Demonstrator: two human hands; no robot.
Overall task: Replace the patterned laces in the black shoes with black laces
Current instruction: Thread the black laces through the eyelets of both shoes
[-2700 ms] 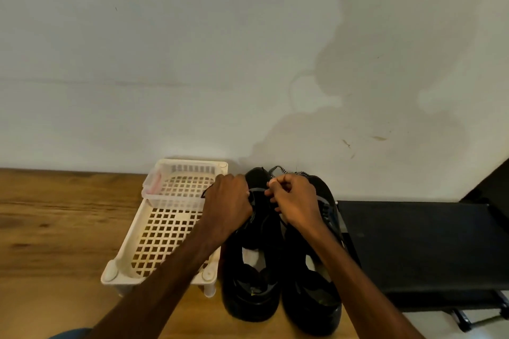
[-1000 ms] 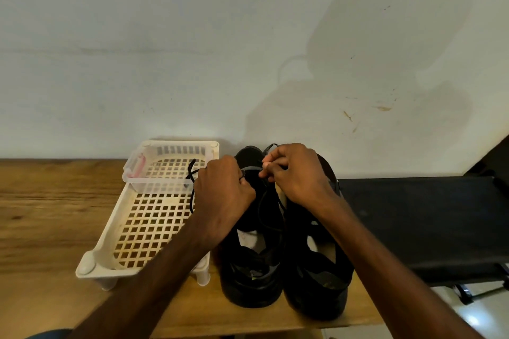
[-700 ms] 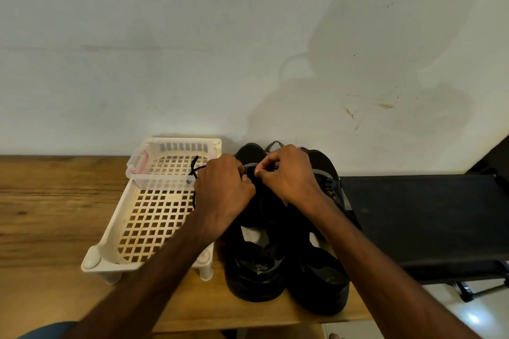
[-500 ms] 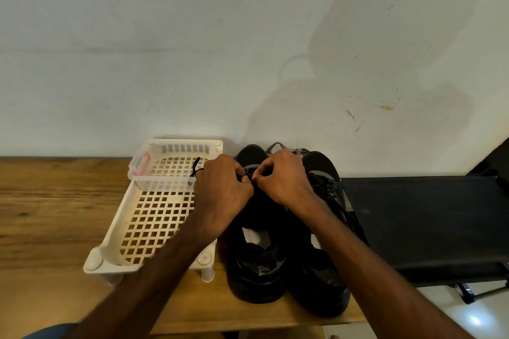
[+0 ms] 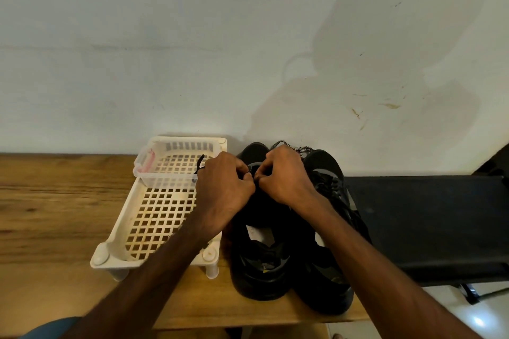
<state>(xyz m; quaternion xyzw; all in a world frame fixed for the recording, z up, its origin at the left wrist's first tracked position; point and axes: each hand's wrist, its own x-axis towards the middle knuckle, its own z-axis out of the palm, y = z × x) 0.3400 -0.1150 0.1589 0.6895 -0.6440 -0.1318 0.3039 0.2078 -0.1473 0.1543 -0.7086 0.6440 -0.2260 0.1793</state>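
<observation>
Fingers (image 5: 239, 171) of the left hand (image 5: 223, 192) and right hand (image 5: 286, 180) curl knuckle to knuckle, pinching a black lace (image 5: 200, 164) over the left shoe (image 5: 259, 272) and hiding its eyelets. The lace's loose end hangs above a white tray (image 5: 121, 226) holding a clear tub (image 5: 141, 173). A patterned lace (image 5: 279, 143) peeks out behind the right shoe (image 5: 327, 289), beside a black bench (image 5: 427, 217).

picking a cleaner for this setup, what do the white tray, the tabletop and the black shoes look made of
White tray: moulded plastic, matte and slightly yellowed; one-piece grid floor and peg feet.
Tabletop: wood or wood-look laminate, satin; brown grain streaks, cannot tell which.
Black shoes: matte dark upper, probably synthetic or leather; too dark to tell.
</observation>
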